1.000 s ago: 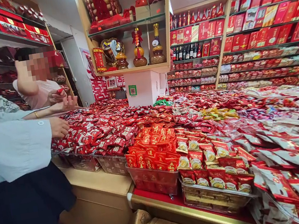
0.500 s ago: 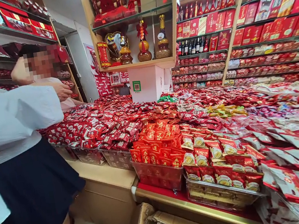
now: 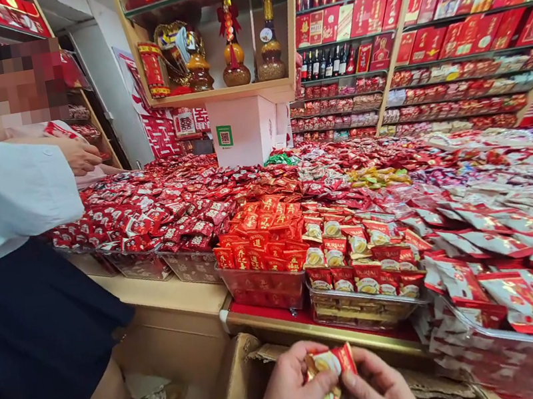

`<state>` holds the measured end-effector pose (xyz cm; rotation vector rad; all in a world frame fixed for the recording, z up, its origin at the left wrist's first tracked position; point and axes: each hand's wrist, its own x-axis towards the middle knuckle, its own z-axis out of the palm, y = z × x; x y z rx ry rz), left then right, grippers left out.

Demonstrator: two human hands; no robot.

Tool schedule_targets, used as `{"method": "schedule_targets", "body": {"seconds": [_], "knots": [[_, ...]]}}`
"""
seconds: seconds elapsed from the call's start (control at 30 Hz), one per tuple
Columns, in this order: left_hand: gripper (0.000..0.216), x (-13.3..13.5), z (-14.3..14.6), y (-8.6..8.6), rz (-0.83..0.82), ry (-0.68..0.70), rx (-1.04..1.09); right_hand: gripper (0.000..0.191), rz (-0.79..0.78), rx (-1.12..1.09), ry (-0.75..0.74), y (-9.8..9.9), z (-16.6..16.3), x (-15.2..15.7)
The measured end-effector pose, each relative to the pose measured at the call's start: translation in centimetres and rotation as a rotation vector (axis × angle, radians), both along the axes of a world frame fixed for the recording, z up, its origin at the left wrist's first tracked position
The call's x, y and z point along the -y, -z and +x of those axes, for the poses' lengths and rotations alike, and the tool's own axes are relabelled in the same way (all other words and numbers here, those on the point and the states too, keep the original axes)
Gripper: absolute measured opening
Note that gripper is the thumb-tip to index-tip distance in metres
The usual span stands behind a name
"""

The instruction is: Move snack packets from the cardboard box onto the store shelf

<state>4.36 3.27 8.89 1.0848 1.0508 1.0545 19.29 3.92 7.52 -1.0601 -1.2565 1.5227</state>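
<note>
Both of my hands are at the bottom edge of the view, closed on a small red and gold sweet packet (image 3: 329,366). My left hand (image 3: 292,394) wraps it from the left and my right hand (image 3: 380,389) pinches it from the right. They are held over an open cardboard box (image 3: 245,385), below the front edge of the counter (image 3: 318,333). Just beyond stands a clear tray of similar red and yellow packets (image 3: 358,266).
A wide counter is heaped with red wrapped sweets in clear trays (image 3: 260,285). A person in a white shirt and dark skirt (image 3: 19,266) stands close at left, another person behind. Shelves of red boxes and bottles (image 3: 422,33) line the back.
My hands have come into view at the bottom, holding a packet. The camera has tilted down. The person at left has lifted a hand from the sweets to chest height.
</note>
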Motion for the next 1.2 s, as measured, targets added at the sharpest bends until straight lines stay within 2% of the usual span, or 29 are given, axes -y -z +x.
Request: {"method": "schedule_targets", "body": {"seconds": [0.1,0.2,0.37,0.5,0.6,0.67,0.77,0.83,0.93,1.0,1.07,1.13,1.2], "knots": [[0.035,-0.6,0.5,-2.7,0.020,0.009,0.015,0.025,0.020,-0.172,0.056,-1.6,0.2,-1.0],[0.037,-1.0,0.8,-3.8,0.028,0.030,0.079,0.020,-0.045,-0.265,0.016,-2.9,0.6,-1.4],[0.036,-1.2,1.4,-4.5,-0.019,-0.004,0.132,0.017,-0.122,-0.351,-0.029,-3.5,1.4,-1.7],[0.035,-1.1,1.9,-4.5,-0.047,-0.018,0.175,0.016,-0.100,-0.327,0.043,-3.3,1.7,-1.8],[0.034,-0.9,1.8,-4.4,-0.051,-0.008,0.181,0.014,-0.045,-0.308,0.110,-3.1,2.0,-2.0],[0.039,-0.7,1.5,-4.3,-0.128,0.056,0.186,0.013,0.021,-0.269,0.141,-2.8,2.3,-2.2],[0.048,-0.5,1.2,-4.4,-0.264,0.151,0.245,0.010,0.160,-0.123,0.111,-2.7,2.6,-2.3],[0.045,-0.5,1.2,-4.4,-0.271,0.105,0.272,0.010,0.208,-0.061,0.087,-2.7,2.5,-2.2],[0.039,-0.8,1.5,-4.2,-0.202,-0.021,0.236,0.023,0.078,-0.191,0.138,-3.0,1.8,-1.7],[0.042,-0.9,1.8,-3.8,-0.089,-0.081,0.162,0.029,-0.072,-0.367,0.160,-3.3,1.2,-1.4],[0.041,-1.0,1.9,-3.4,0.059,-0.129,0.046,0.029,-0.162,-0.484,0.119,-3.5,0.8,-1.2],[0.036,-0.9,1.8,-2.9,0.167,-0.152,-0.068,0.020,-0.162,-0.485,0.068,-3.5,0.5,-1.1],[0.034,-0.7,1.7,-2.4,0.180,-0.132,-0.111,0.012,-0.122,-0.440,0.048,-3.2,0.4,-1.1]]}}
